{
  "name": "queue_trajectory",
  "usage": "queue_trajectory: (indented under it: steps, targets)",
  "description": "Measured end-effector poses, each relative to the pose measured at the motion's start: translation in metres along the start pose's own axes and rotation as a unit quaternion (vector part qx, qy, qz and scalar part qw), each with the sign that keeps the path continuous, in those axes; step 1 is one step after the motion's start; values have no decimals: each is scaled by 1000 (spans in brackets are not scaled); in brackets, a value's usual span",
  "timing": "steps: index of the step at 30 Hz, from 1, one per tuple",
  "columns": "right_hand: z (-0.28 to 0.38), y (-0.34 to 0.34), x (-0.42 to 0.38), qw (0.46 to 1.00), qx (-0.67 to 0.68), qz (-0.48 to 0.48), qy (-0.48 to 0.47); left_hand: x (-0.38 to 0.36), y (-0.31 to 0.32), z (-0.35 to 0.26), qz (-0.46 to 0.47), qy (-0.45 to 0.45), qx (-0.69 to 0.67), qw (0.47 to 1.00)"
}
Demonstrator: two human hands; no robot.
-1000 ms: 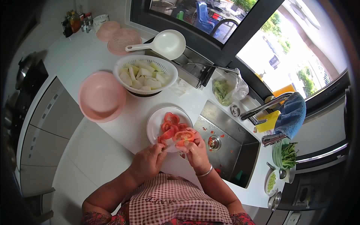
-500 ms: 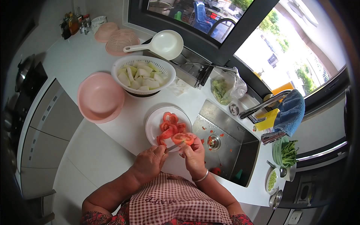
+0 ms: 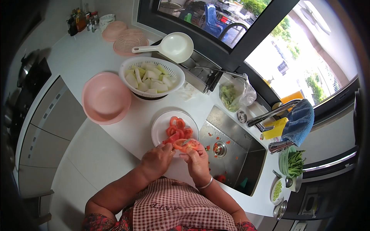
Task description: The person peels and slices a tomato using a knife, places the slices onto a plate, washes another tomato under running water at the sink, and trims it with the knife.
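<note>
My left hand (image 3: 157,159) is closed around the handle of a small knife, most of it hidden. The knife's blade (image 3: 186,141) shows at the cut face of a tomato piece (image 3: 181,145). My right hand (image 3: 197,161), with a bangle at the wrist, pinches this piece by its right side. Both hands are over the near edge of a white plate (image 3: 157,131). On the plate lie several red tomato pieces (image 3: 179,125), some hollowed into rings or shells.
Right of the plate is a steel sink (image 3: 239,154) with red scraps in it. A pink basin (image 3: 106,98) and a white colander (image 3: 179,79) of pale cut vegetable stand behind and left. The tap (image 3: 275,113) reaches over the sink's far edge.
The knife's blade has moved from the near edge of the tomato piece into its cut face. The tomato piece is tilted differently in my right hand. The view has shifted slightly.
</note>
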State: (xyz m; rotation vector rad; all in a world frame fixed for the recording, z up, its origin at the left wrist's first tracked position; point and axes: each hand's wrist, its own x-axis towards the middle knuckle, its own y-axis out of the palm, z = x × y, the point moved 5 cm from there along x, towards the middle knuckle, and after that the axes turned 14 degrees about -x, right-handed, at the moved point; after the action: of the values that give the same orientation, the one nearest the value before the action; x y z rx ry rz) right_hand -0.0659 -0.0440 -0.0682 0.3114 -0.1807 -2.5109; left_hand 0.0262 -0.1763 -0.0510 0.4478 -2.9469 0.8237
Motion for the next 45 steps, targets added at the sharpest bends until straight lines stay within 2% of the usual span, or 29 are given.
queue_trajectory:
  steps: [1,4,7,10,12,14,16,18,20,21,32,34,37,39,40,42,44,45]
  targets:
    - [-3,-1,1,995,74,-14,58,-1,-1,2,0,0,0,1000]
    - [-14,-12,6,990,120,25,75,-5,-4,3,-21,48,-2,999]
    - [-19,-8,4,994,72,31,82,-4,-2,6,-21,42,1,999]
    - [-19,0,3,990,97,38,91,8,-1,13,-21,14,6,1000]
    - [-12,1,2,990,102,55,82,18,2,26,40,-66,63,995]
    - [-8,-1,4,989,108,71,72,16,-7,21,46,-59,63,995]
    - [-8,-7,6,991,103,55,67,11,-10,12,63,-49,61,995]
    - [-8,-10,7,993,92,17,75,3,-16,7,-11,-55,-18,998]
    - [-11,-13,7,993,79,-18,85,-5,-15,-6,-16,-21,-25,999]
    - [-13,-14,7,994,71,-23,76,-9,-14,-12,-23,12,-33,999]
    - [-7,-6,4,998,43,-23,26,-14,-4,-9,13,10,5,1000]
    - [-6,-4,3,1000,3,4,-11,-11,-1,-9,14,15,-3,1000]
    - [-8,9,-2,998,7,32,-52,-3,-1,-8,-33,42,16,998]
    - [-5,11,-3,999,16,26,-39,2,2,0,-19,34,8,999]
    - [-5,8,0,999,36,26,-3,2,0,-1,-20,35,6,999]
    - [-6,0,1,998,56,25,33,-2,-4,-9,-16,71,-19,997]
    - [-14,-7,5,984,151,44,85,-7,-2,-1,-20,68,-20,997]
    - [-15,-9,6,984,151,43,84,-8,-1,2,-24,63,-20,997]
